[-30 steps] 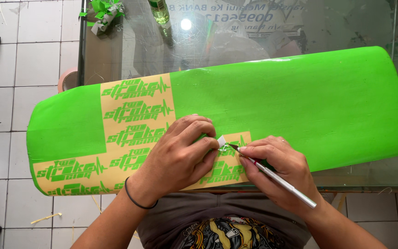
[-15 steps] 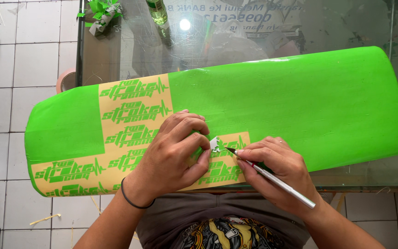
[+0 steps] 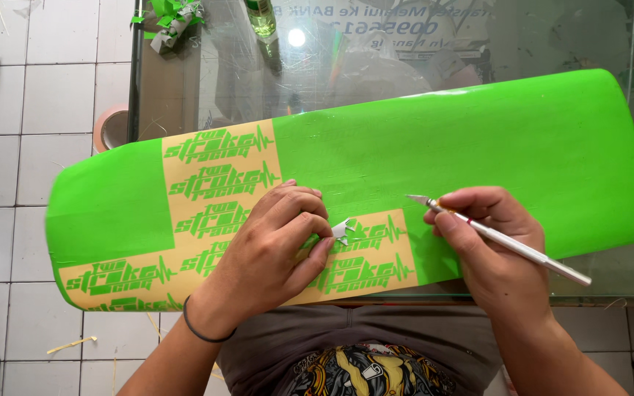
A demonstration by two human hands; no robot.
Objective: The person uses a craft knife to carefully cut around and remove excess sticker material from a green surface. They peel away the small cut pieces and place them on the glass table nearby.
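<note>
The left hand [image 3: 277, 246] pinches a small scrap [image 3: 343, 230] on the green board [image 3: 478, 147]. The right hand [image 3: 489, 242], just beside, grips a knife [image 3: 504, 242].

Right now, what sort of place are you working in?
Probably a small sticker or decal workshop. A green panel masked with tan stencil tape lies on a glass table, the right hand holds a craft knife, and vinyl scraps sit above a tiled floor.

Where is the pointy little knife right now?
In the head view, the craft knife is in the right hand, right of centre over the green board, its tip lifted away from the tan sticker sheet.
</note>
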